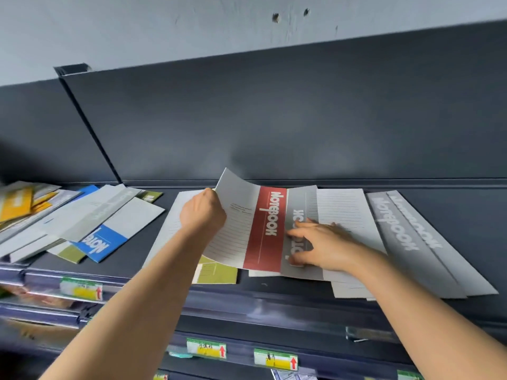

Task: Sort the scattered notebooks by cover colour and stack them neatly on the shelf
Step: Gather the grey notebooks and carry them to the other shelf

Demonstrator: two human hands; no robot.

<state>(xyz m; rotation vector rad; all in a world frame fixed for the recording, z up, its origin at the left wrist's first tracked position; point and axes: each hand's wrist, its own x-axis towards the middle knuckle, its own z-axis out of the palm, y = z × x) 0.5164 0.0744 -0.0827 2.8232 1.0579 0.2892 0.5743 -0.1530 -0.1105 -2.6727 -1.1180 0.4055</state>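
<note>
Head view, left hand (203, 212): it is gripping the red notebook (264, 229) by its edge and holding it up off the shelf (466, 215), likely to take it away from the grey ones.
Head view, right hand (321, 245): its fingers are lying flat and wide, pressing the grey notebook (299, 204) down, likely to keep it from sliding.

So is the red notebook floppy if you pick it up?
Probably floppy: the red notebook curves where the left hand grips its corner. Likely light, since one hand holds it up. It may slide on the grey notebook beneath, where the right hand presses.
</note>
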